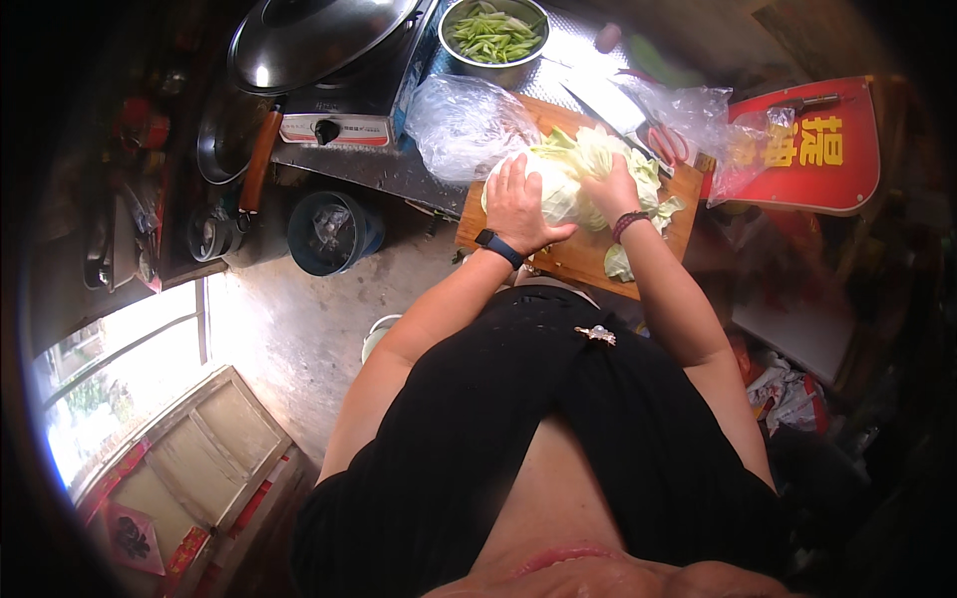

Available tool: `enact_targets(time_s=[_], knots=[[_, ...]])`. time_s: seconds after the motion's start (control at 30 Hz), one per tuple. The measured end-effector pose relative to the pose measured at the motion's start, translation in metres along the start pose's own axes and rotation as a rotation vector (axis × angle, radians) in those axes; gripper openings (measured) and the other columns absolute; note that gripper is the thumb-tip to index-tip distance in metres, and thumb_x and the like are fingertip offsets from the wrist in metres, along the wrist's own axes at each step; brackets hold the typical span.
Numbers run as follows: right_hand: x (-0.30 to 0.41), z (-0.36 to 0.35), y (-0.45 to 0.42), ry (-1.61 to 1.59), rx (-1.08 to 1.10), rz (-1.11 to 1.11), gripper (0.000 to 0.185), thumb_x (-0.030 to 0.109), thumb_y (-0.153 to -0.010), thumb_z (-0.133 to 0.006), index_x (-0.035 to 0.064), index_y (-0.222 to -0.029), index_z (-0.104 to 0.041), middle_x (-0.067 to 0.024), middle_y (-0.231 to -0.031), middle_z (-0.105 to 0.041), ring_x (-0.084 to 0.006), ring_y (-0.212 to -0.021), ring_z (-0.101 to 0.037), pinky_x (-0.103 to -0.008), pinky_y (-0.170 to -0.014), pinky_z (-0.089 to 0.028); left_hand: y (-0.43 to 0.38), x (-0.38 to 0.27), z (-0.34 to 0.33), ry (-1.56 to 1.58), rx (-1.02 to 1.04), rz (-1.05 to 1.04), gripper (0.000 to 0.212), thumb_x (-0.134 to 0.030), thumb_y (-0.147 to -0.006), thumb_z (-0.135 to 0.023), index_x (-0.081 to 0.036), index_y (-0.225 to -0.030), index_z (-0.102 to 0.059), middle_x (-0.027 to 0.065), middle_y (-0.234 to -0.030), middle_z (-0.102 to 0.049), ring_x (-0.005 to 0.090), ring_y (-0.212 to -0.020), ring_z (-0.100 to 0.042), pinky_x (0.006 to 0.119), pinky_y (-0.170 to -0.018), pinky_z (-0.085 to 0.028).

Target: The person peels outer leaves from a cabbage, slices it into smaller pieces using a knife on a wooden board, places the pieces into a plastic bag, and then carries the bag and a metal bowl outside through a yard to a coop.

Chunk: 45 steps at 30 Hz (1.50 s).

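A head of cabbage (557, 196) rests on a wooden cutting board (677, 224), with loose leaves about its right side. My left hand (517, 205) presses on the left of the cabbage, fingers spread and thumb towards the right. My right hand (613, 190) grips leaves (597, 153) at the cabbage's right part; its fingertips are partly hidden among them. A torn leaf (619, 263) lies near the board's front edge. Behind the right hand are a cleaver-like blade (609, 101) and scissors with red handles (665, 143). A clear plastic bag (471, 123) sits against the board's left side.
A metal bowl of sliced green vegetable (493, 37) stands at the back. To the left are a gas stove (336, 128) and a lidded pan (314, 37). A blue bucket (329, 233) is below the counter. A red board (837, 149) with a tool on it lies right.
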State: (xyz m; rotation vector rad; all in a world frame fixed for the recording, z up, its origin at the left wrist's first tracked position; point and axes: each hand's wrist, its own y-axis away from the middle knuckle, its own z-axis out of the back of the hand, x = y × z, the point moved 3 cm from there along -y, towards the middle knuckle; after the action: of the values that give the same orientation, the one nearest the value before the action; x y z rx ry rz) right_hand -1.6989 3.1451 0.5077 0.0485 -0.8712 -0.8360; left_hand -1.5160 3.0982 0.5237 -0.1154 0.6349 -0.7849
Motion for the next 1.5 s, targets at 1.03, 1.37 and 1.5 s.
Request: enact_targets(time_s=[1.03,1.37,1.5], knots=[[-0.124,0.048,0.075,-0.135,0.01,0.24,0.051,0.015,-0.073,-0.067,0.0067,-0.118,-0.044,-0.0212,-0.1,-0.062,-0.038,-0.089,-0.062,-0.0422,-0.079,-0.049,0.052,0.016,0.008,0.022,0.114,0.187,0.11,-0.055,-0.057,-0.083,0.005,-0.132,-0.031,0.0345,-0.141,-0.024,0.0466,-0.129,-0.03,0.05,-0.108,-0.027],[-0.113,0.063,0.062,0.165,-0.26,0.642,0.071,0.023,-0.065,-0.079,0.0096,-0.128,-0.048,-0.0152,-0.133,-0.044,-0.034,-0.121,-0.044,-0.0435,-0.102,-0.036,0.035,0.015,-0.012,0.219,0.11,0.71,0.094,-0.058,-0.06,-0.081,0.006,-0.117,-0.043,0.0271,-0.116,-0.045,0.0392,-0.114,-0.046,0.044,-0.098,-0.039],[-0.134,0.061,0.065,0.111,-0.343,0.569,0.085,0.026,-0.066,-0.08,0.0105,-0.138,-0.038,-0.0195,-0.138,-0.037,-0.0374,-0.125,-0.04,-0.0441,-0.105,-0.035,0.04,0.015,-0.011,0.209,0.083,0.67,0.09,-0.054,-0.062,-0.081,0.006,-0.117,-0.044,0.0274,-0.115,-0.046,0.0391,-0.112,-0.046,0.045,-0.098,-0.038]])
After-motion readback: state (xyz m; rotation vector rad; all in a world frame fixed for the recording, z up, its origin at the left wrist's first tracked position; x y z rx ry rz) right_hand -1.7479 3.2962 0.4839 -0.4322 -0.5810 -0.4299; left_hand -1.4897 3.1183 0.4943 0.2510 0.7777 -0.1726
